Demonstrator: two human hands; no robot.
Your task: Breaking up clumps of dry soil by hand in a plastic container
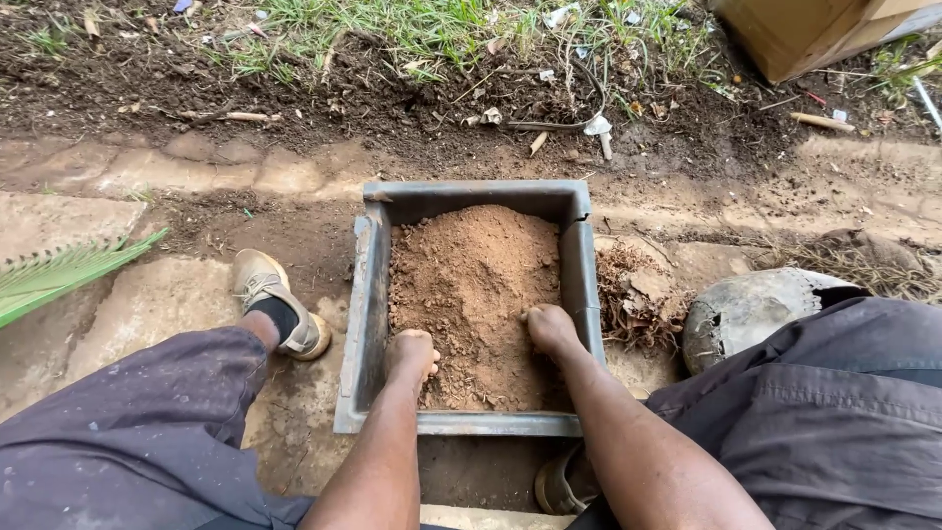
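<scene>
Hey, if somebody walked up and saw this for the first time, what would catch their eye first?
Most likely the grey rectangular tray in the middle of the ground, heaped with reddish-brown soil. Both fists press into that soil near the tray's near edge, the left hand beside the right hand. Next, the tan shoe left of the tray and the clump of dry roots just right of it.

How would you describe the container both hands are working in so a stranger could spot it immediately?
On the paved ground below the strip of dark soil and grass, between the person's knees, sits a grey square tub. The left hand and right hand press into its reddish-brown soil. It alone has straight walls and holds soil.
</scene>
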